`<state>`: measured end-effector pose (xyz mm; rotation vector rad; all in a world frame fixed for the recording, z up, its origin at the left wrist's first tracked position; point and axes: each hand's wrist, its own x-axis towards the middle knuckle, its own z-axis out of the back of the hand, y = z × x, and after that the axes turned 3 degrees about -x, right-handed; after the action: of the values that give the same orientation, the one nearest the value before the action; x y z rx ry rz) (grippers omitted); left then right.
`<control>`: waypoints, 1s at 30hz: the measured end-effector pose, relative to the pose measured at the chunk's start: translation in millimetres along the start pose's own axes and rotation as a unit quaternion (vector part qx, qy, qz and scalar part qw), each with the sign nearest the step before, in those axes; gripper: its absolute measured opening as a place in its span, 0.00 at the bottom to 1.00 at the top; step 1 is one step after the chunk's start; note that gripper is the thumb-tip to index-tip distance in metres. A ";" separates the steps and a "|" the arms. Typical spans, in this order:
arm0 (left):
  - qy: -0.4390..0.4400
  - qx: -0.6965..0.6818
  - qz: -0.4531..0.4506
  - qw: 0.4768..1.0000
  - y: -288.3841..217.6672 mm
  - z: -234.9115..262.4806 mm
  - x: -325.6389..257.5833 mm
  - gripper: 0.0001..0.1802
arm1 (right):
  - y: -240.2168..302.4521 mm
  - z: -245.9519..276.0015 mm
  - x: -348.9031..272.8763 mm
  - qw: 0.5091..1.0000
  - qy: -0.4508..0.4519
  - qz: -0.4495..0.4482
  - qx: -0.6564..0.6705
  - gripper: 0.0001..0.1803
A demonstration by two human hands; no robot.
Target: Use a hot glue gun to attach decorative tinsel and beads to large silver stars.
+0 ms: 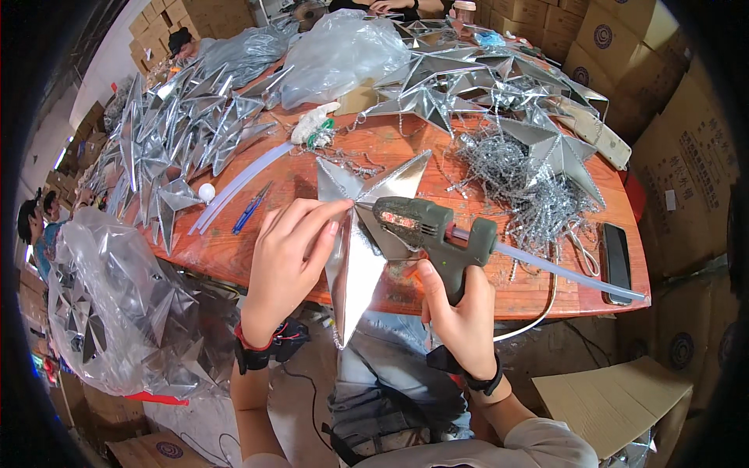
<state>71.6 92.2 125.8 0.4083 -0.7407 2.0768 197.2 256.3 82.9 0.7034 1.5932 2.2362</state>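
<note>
Hands at the near edge of an orange-brown wooden table. Left hand pinching the centre of a silver foil star, fingertips pressed together on its ridge, star tilted half over the table edge. Right hand wrapped around the grip of a dark green hot glue gun, nozzle touching the star's centre just beside the left fingertips, clear glue stick trailing out behind. Blue snips and spare glue sticks left of the star. Tangled silver bead chains to the right, black phone near the edge, finished stars heaped beyond.
</note>
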 end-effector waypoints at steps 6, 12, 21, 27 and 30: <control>-0.011 0.007 -0.004 1.000 0.7 0.2 -2.2 0.13 | 9.5 1.2 0.1 1.000 0.026 -0.005 0.014 0.12; -0.006 0.003 -0.004 1.000 -0.3 -0.1 -0.4 0.13 | 7.7 1.8 0.3 1.000 0.019 0.019 0.003 0.13; -0.006 0.003 0.000 1.000 1.7 -1.4 -1.5 0.13 | 6.9 0.3 -1.1 0.999 0.023 0.003 0.025 0.14; -0.008 0.006 0.005 1.000 -0.2 -0.3 -0.7 0.13 | 3.1 -3.8 -1.4 0.996 -0.007 0.051 0.071 0.11; -0.020 0.020 -0.003 1.000 0.5 -2.1 -1.4 0.12 | 7.1 2.6 -7.9 0.996 0.020 -0.009 0.082 0.11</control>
<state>71.9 92.4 123.3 0.4755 -0.7217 2.0853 205.5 252.0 88.6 0.6861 1.8102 2.1383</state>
